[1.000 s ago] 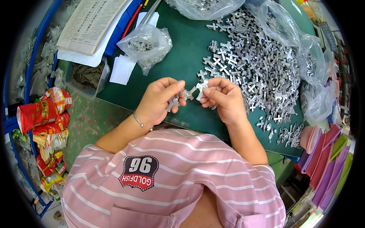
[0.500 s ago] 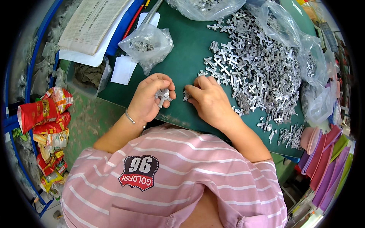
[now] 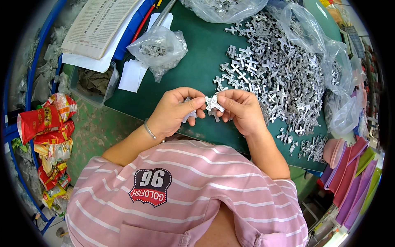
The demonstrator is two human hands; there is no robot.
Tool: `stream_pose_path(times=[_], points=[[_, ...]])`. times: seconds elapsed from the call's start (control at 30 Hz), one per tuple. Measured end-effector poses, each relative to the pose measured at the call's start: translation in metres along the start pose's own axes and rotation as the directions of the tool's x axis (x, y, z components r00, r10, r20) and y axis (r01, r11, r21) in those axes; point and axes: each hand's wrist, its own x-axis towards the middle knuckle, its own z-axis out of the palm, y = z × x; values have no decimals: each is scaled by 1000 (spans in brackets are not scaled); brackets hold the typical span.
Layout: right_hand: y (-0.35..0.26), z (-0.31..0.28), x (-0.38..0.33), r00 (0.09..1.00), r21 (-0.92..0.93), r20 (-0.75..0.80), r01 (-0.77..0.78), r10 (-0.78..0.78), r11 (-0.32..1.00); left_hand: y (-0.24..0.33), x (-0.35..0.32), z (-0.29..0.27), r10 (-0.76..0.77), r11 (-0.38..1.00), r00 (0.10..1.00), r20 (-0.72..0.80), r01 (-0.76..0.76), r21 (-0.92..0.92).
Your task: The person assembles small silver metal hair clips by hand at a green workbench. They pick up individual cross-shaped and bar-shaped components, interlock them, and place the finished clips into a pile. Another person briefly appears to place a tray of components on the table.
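Observation:
A small silver-grey metal cross (image 3: 213, 102) is pinched between both hands, in front of my chest near the table's front edge. My left hand (image 3: 179, 110) grips it at its left side, thumb and forefinger together. Curled in that same palm are several more grey metal pieces (image 3: 189, 117), partly hidden by the fingers. My right hand (image 3: 243, 110) pinches the cross from the other side. Another grey piece shows just below it, and which hand holds that one I cannot tell. To the right lies a big heap of small metal crosses (image 3: 279, 74).
Clear plastic bags (image 3: 306, 31) edge the heap. A bag of metal pieces (image 3: 160, 53) lies at the left, by white papers (image 3: 133, 75), a red pencil (image 3: 142, 24) and a tub with grey cloth (image 3: 114, 84). Coloured folders (image 3: 349, 177) hang at the right edge.
My right hand has lifted from the table by the heap and come back to meet my left hand. My left hand has moved right. A cross is now pinched between them.

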Motion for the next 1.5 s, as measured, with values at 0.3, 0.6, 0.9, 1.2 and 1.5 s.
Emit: stream_pose_path(times=[0.3,0.6,0.9,1.2,1.5], points=[[-1,4,-6,1000,66,-3,30,-30,997,-2,1,-2,20,1000,999,27,-21,17],[10,22,-12,510,-690,417,716,-752,104,-10,7,-4,-142,933,986,86,162,-321],[7,14,-10,680,-603,108,625,-725,496,-2,2,7,-28,988,999,44,34,-152],[2,15,-23,533,-629,162,704,-830,329,-6,6,16,-77,980,994,76,90,-176],[11,-8,-25,957,257,-120,286,-263,923,-2,4,25,-41,996,994,98,48,-70]])
